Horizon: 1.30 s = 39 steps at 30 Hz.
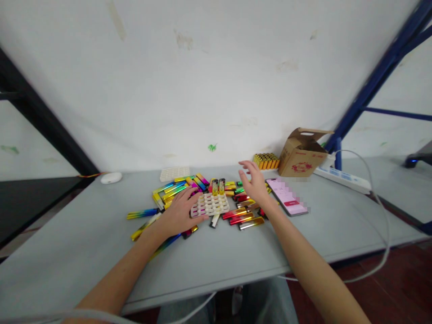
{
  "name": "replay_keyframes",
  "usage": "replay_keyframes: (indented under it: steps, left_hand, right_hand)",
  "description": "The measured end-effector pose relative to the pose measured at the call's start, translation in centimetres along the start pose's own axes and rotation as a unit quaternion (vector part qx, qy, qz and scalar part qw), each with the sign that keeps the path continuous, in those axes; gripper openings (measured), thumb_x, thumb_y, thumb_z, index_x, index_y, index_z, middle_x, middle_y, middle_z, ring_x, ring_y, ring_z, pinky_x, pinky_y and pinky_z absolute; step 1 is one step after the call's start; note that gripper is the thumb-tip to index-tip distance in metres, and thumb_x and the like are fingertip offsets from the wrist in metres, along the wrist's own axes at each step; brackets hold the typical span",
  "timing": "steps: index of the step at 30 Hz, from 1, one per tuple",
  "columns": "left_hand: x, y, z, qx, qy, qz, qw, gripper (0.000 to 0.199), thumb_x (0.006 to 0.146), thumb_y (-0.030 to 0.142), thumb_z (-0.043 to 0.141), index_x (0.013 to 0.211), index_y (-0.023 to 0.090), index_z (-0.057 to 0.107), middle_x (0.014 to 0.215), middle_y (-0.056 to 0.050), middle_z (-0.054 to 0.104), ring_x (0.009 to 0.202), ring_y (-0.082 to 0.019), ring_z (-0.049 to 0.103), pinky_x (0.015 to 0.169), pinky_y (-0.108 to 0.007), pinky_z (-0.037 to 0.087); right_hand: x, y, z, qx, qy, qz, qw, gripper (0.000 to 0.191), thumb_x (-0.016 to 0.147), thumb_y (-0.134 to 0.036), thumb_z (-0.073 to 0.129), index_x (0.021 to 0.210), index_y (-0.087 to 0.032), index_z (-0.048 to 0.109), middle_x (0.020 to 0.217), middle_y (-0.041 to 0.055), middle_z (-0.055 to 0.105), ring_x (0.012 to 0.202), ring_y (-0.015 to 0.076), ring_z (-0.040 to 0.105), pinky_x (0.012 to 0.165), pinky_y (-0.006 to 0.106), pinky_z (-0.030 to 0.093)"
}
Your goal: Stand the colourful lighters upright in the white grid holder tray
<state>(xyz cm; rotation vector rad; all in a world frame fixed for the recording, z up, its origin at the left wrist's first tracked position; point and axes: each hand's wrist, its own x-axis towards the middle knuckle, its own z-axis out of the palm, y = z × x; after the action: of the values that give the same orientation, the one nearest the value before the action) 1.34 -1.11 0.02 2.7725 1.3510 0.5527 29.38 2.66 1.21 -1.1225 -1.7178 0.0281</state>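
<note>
A white tray with rows of holes (211,205) lies among a spread of shiny, multicoloured lighters (173,192). Two yellow-and-black lighters (218,187) stand upright in its far row. My left hand (182,208) grips the tray by its left side, thumb along the near edge and fingers over the far left corner. To the right, my right hand (252,181) hovers over red, green and gold lighters (241,216), its fingers apart and nothing visible in them. Part of the pile is hidden behind both hands.
At the back stand a tray packed with upright yellow lighters (266,161) and an open cardboard box (302,155). A second white tray (174,173) lies by the wall. A phone (286,196), a power strip (344,179) and a white case (111,178) also rest on the grey table (216,265).
</note>
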Motion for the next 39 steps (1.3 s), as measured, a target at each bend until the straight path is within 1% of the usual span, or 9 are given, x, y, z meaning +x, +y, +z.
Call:
replay_keyframes:
  steps: [3,6,12,15,19,25,29,34,39]
  left_hand:
    - [0.1,0.0,0.0,0.001,-0.008,-0.005,1.000,0.070,0.080,0.060,0.058,0.131,0.012,0.055,0.143,-0.022,0.043,0.133,-0.037,0.039,0.109,-0.053,0.035]
    - [0.0,-0.1,0.2,0.006,-0.009,-0.010,1.000,0.070,0.081,0.059,0.058,0.132,0.012,0.054,0.144,-0.021,0.043,0.134,-0.037,0.039,0.110,-0.052,0.035]
    - [0.0,0.1,0.1,0.003,-0.010,-0.017,1.000,0.070,0.080,0.059,0.058,0.133,0.013,0.053,0.144,-0.022,0.043,0.133,-0.039,0.039,0.109,-0.054,0.036]
    - [0.0,0.3,-0.2,0.009,-0.023,-0.016,1.000,0.070,0.081,0.058,0.056,0.133,0.011,0.052,0.143,-0.022,0.043,0.133,-0.038,0.039,0.109,-0.053,0.036]
    - [0.0,0.3,-0.5,0.012,-0.028,-0.003,1.000,0.065,0.081,0.050,0.056,0.131,0.009,0.052,0.140,-0.023,0.045,0.133,-0.036,0.040,0.110,-0.051,0.036]
    - [-0.2,0.3,-0.7,0.016,-0.024,0.005,1.000,0.063,0.078,0.047,0.059,0.127,0.007,0.053,0.138,-0.023,0.046,0.130,-0.037,0.042,0.109,-0.051,0.036]
    - [-0.1,0.2,-0.5,0.012,-0.022,0.003,1.000,0.063,0.077,0.045,0.060,0.128,0.008,0.052,0.138,-0.022,0.047,0.130,-0.037,0.042,0.109,-0.051,0.037]
    - [0.0,0.1,-0.3,0.005,-0.021,0.003,1.000,0.063,0.078,0.044,0.059,0.128,0.008,0.051,0.137,-0.023,0.047,0.131,-0.036,0.042,0.109,-0.051,0.036]
    - [-0.1,0.0,-0.3,0.005,-0.019,0.006,1.000,0.061,0.079,0.046,0.058,0.128,0.010,0.052,0.138,-0.022,0.046,0.130,-0.036,0.043,0.109,-0.051,0.037]
  right_hand:
    - [0.2,2.7,-0.4,-0.043,-0.001,0.049,0.998,0.027,0.090,-0.023,0.046,0.105,-0.013,0.066,0.106,0.0140,0.064,0.103,0.0245,0.060,0.095,0.042,0.047]
    - [-0.2,4.1,-0.3,-0.120,-0.068,0.064,0.988,0.027,0.087,-0.019,0.048,0.103,-0.013,0.070,0.110,0.0149,0.064,0.107,0.0252,0.058,0.098,0.042,0.044]
    - [-0.7,3.3,0.2,-0.189,-0.197,0.046,0.961,0.032,0.089,-0.025,0.051,0.111,-0.011,0.070,0.118,0.0175,0.064,0.114,0.0270,0.055,0.104,0.042,0.038]
    - [-0.7,2.1,0.6,-0.154,-0.203,-0.001,0.967,0.032,0.089,-0.026,0.052,0.114,-0.014,0.068,0.118,0.0137,0.065,0.114,0.0248,0.054,0.103,0.039,0.039]
    - [-1.0,0.7,1.4,-0.138,-0.213,-0.040,0.966,0.022,0.088,-0.023,0.054,0.099,-0.017,0.073,0.114,0.0105,0.066,0.110,0.0241,0.054,0.099,0.038,0.041]
    - [-0.9,0.5,2.1,-0.138,-0.176,0.009,0.975,0.025,0.087,-0.017,0.052,0.106,-0.014,0.067,0.108,0.0106,0.068,0.106,0.0229,0.057,0.097,0.036,0.042]
    - [-0.3,1.1,2.9,-0.161,-0.222,0.037,0.961,0.037,0.090,-0.022,0.050,0.124,-0.013,0.060,0.121,0.0132,0.066,0.116,0.0246,0.056,0.102,0.038,0.040]
    - [0.0,1.2,3.6,-0.168,-0.266,0.029,0.949,0.025,0.090,-0.028,0.054,0.109,-0.020,0.068,0.115,0.0073,0.069,0.113,0.0216,0.058,0.107,0.039,0.035]
    - [0.1,1.0,3.5,-0.175,-0.232,0.063,0.955,0.021,0.086,-0.032,0.060,0.098,-0.018,0.070,0.098,0.0089,0.073,0.096,0.0227,0.064,0.089,0.034,0.046]
